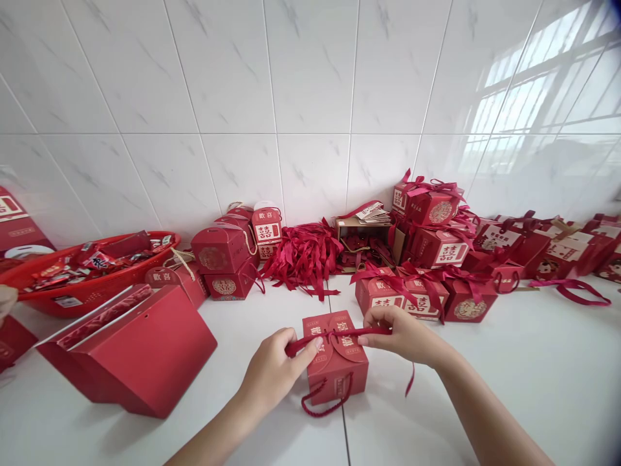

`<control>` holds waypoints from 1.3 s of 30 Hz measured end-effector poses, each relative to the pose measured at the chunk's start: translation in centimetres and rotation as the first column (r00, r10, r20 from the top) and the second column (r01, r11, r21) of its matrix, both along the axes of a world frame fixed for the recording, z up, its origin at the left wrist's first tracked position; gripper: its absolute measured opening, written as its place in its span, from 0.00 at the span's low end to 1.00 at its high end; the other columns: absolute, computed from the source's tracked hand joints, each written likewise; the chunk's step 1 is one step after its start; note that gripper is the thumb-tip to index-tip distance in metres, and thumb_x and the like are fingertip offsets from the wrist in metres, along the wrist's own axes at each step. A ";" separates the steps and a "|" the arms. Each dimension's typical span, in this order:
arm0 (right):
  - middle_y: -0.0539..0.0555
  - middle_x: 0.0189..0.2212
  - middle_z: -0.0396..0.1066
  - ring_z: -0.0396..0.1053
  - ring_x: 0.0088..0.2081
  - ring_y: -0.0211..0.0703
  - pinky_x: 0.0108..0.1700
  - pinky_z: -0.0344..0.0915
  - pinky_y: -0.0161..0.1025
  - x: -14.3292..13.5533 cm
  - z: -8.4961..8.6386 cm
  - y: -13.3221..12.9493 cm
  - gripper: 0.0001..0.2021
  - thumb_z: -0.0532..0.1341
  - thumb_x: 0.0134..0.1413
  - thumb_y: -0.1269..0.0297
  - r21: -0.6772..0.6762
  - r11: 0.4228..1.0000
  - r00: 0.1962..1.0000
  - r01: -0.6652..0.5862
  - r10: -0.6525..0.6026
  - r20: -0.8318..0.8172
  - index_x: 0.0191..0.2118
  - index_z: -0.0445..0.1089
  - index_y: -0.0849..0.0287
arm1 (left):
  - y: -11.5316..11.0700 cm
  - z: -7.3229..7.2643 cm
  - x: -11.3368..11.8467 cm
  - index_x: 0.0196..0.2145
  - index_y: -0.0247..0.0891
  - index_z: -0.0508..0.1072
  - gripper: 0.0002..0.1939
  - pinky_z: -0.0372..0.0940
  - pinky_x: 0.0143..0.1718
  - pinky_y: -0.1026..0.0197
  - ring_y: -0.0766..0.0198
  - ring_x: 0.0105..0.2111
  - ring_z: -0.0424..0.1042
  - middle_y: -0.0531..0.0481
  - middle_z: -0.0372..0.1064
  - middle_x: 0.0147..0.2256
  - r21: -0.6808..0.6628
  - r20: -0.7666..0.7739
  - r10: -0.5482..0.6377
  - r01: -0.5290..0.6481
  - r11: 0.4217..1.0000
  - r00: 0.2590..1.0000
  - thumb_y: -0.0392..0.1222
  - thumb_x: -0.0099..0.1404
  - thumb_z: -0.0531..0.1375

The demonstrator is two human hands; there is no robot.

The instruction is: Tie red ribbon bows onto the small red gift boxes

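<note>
A red gift box [337, 370] with gold lettering stands upright on the white tiled surface in front of me, its top flaps folded together. A dark red ribbon [352, 332] runs across its top, crossed in a small knot at the middle. My left hand [280, 362] pinches one side of the ribbon, its thumb over the box's top left. My right hand [395, 334] grips the other side, fingers curled, with a loose ribbon tail hanging below it. A twisted red cord handle [324, 409] droops from the box's near side.
A red basket [97, 289] of wrapped sweets and a large red bag [145, 356] stand left. Behind are stacked boxes [220, 249], a ribbon heap [305, 255] and an open carton [395, 239]. Ribboned boxes [439, 252] and bags [563, 252] line the right, before a tiled wall.
</note>
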State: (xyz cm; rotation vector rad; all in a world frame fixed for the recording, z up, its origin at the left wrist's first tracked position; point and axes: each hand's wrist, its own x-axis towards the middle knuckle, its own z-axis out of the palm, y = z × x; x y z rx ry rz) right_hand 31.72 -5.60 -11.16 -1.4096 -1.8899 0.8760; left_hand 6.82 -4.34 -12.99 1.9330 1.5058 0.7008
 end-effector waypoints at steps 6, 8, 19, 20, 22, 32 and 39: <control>0.50 0.28 0.67 0.63 0.30 0.39 0.32 0.60 0.36 0.0 0.4 -0.2 0.06 0.61 0.50 0.64 0.277 0.957 0.994 0.090 -0.102 0.029 0.27 0.65 0.58 | -0.2 0.0 0.4 0.31 0.42 0.58 0.13 0.61 0.34 0.58 0.60 0.32 0.64 0.53 0.61 0.30 0.290 0.014 0.030 -0.032 0.956 0.999 0.52 0.60 0.56; 0.49 0.25 0.65 0.60 0.28 0.38 0.30 0.58 0.35 -0.4 0.3 -0.1 0.08 0.60 0.52 0.63 0.361 0.918 0.979 0.163 -0.196 0.057 0.25 0.62 0.58 | -0.3 0.2 0.6 0.34 0.42 0.60 0.09 0.62 0.40 0.55 0.57 0.38 0.66 0.50 0.64 0.35 0.489 0.000 0.010 -0.009 0.872 1.000 0.46 0.60 0.57; 0.46 0.21 0.51 0.50 0.23 0.35 0.25 0.50 0.34 -2.6 -0.4 -0.4 0.16 0.55 0.57 0.65 0.623 0.726 0.948 0.291 -0.304 -0.088 0.24 0.46 0.56 | 0.5 3.1 5.9 0.40 0.42 0.59 0.12 0.64 0.38 0.50 0.54 0.39 0.69 0.47 0.68 0.38 0.604 -0.184 -0.097 0.190 0.774 0.978 0.36 0.58 0.57; 0.46 0.21 0.50 0.50 0.23 0.35 0.25 0.50 0.34 -2.5 -0.3 -0.5 0.16 0.55 0.57 0.65 0.621 0.728 0.951 0.288 -0.292 -0.099 0.24 0.45 0.56 | 0.8 3.3 6.2 0.40 0.42 0.59 0.12 0.64 0.38 0.51 0.54 0.39 0.69 0.47 0.68 0.38 0.626 -0.177 -0.087 0.180 0.759 0.980 0.34 0.58 0.56; 0.46 0.21 0.50 0.50 0.23 0.35 0.25 0.50 0.34 -2.3 -0.2 -0.6 0.16 0.55 0.57 0.66 0.607 0.747 0.959 0.271 -0.260 -0.108 0.24 0.45 0.56 | 1.3 3.6 6.3 0.38 0.42 0.58 0.13 0.64 0.38 0.52 0.56 0.38 0.69 0.48 0.66 0.36 0.675 -0.163 -0.064 0.159 0.721 0.984 0.31 0.56 0.55; 0.52 0.34 0.66 0.63 0.31 0.37 0.32 0.61 0.35 -3.1 0.4 -1.3 0.18 0.56 0.57 0.47 -0.016 0.998 0.832 0.066 -0.064 -0.551 0.43 0.59 0.57 | 2.1 3.2 5.6 0.37 0.41 0.57 0.10 0.65 0.31 0.60 0.61 0.31 0.69 0.50 0.66 0.30 0.859 -0.083 -0.036 0.089 0.504 0.996 0.32 0.60 0.55; 0.50 0.26 0.66 0.61 0.29 0.35 0.34 0.58 0.34 -3.6 0.8 -1.1 0.17 0.61 0.53 0.50 -0.066 0.996 0.735 -0.060 -0.001 -0.678 0.30 0.68 0.62 | 2.1 3.3 5.4 0.40 0.39 0.60 0.11 0.64 0.32 0.63 0.65 0.31 0.71 0.51 0.70 0.30 0.910 -0.063 -0.117 0.105 0.402 0.991 0.31 0.61 0.57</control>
